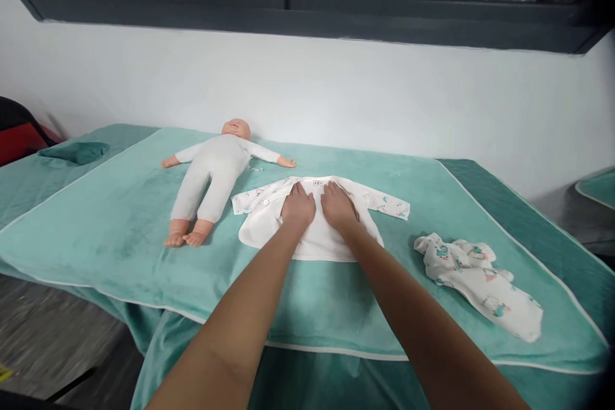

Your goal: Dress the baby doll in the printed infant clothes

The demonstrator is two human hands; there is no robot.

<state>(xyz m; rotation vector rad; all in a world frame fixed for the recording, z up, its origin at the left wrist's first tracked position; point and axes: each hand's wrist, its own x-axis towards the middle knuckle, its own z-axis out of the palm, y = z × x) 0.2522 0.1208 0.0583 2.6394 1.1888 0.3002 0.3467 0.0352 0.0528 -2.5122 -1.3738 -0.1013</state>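
A white long-sleeved baby shirt (317, 246) with printed sleeves lies spread on the teal cover, its front open and a neck label showing. My left hand (298, 205) is on the left front part of the shirt, fingers curled in against the cloth. Opposite it, my right hand (338, 205) is closed on the right front part in the same way. Both thumbs are partly hidden. To the left, a baby doll (214, 163) in a white suit lies on its back with arms spread and bare feet towards me.
Bunched printed baby clothing (485, 282) lies to the right on the teal cover (120, 224). A white wall (307, 93) and dark window frame (307, 16) rise behind the bed. At far left is a red and black item (22, 141).
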